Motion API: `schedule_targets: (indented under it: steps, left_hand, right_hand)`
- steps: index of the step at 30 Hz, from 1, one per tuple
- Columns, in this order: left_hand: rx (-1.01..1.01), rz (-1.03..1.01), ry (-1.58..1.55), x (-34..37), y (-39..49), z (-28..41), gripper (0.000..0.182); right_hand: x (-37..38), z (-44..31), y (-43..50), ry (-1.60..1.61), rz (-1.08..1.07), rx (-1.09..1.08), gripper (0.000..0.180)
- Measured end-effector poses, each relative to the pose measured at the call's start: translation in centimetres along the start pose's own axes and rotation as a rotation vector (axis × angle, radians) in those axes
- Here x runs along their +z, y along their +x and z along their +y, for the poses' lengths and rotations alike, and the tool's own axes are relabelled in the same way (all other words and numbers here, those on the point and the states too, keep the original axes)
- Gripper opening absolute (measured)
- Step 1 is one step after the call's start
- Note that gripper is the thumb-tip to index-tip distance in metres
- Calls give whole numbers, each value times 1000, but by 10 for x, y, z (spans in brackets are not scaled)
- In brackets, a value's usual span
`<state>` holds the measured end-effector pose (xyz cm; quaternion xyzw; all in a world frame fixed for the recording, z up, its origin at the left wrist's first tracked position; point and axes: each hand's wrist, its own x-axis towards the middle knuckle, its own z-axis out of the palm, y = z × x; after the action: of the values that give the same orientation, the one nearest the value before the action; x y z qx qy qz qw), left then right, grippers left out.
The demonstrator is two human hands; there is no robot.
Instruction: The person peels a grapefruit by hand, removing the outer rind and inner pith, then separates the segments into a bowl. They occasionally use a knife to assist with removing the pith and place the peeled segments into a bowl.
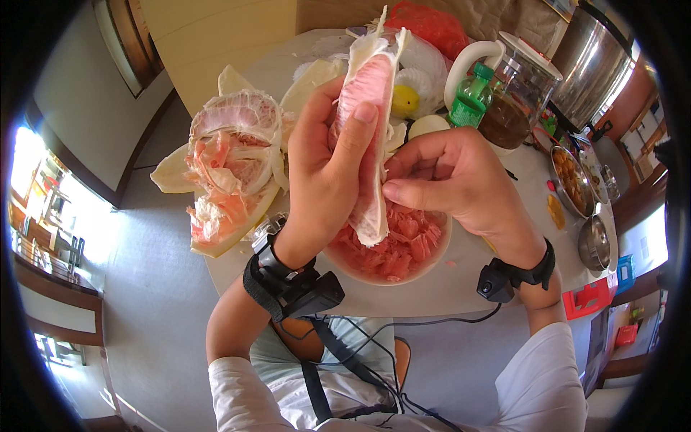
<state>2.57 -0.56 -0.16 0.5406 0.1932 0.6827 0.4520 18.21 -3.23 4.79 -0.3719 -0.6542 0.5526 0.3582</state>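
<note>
My left hand (329, 167) grips a large pink pomelo segment (367, 86), held lengthwise with its white membrane partly on it. The fingertips and thumb of my right hand (448, 173) pinch at the membrane along the segment's right edge. Below both hands, a round bowl (444, 245) holds many peeled pieces of pink pomelo flesh (397, 259). To the left lies an opened pomelo (235, 116), with segments, loose membrane scraps (216, 208) and thick rind (175, 175) around it.
Behind my hands are a yellow fruit (405, 101) in clear wrap, a red plastic bag (429, 24), a green bottle (472, 97) and a glass pitcher (507, 116) of brown liquid. Food dishes (569, 181) and a metal bowl (595, 243) stand right. Cables cross my lap.
</note>
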Motion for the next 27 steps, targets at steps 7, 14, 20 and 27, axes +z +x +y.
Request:
schedule_targets:
  steps: [7,14,20,27]
  left_hand:
    - [46,13,83,2,-2,2,34]
    - [157,-26,245,2,-4,9,36]
    - [264,-33,346,2,-3,10,35]
    - [101,-21,173,5,-6,17,34]
  right_hand:
    - [1,-1,-2,-85,14,18,20]
    - [0,-4,-2,-39,-27,45,19]
    - [-1,-1,-2,-88,-40,25,19]
    - [-3,4,0,18,-89,-16,18]
